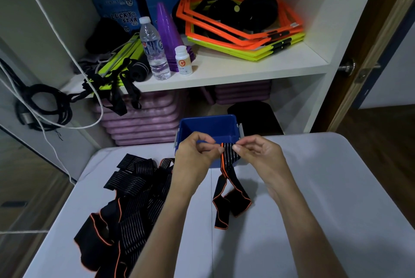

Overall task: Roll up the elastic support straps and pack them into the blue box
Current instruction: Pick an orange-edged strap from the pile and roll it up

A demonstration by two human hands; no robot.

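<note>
- Here the pile of straps (125,205) lies on the white table (325,199) to the left of the blue box (208,126), a loose black heap with orange edging and pale stripes.
- The left hand (194,153) is raised just in front of the blue box, fingers curled, thumb and forefinger pinching the top left corner of the held strap (228,179).
- That strap hangs lengthwise from the fingers straight down toward the table, its striped top against the box's near wall, its lower end folded and resting on the tabletop.
- The right hand (258,154) mirrors the other, fingers bent, pinching the strap's top right corner just before the box.
- The box stands at the table's far edge, open side up; bare tabletop spreads to the right of it.
</note>
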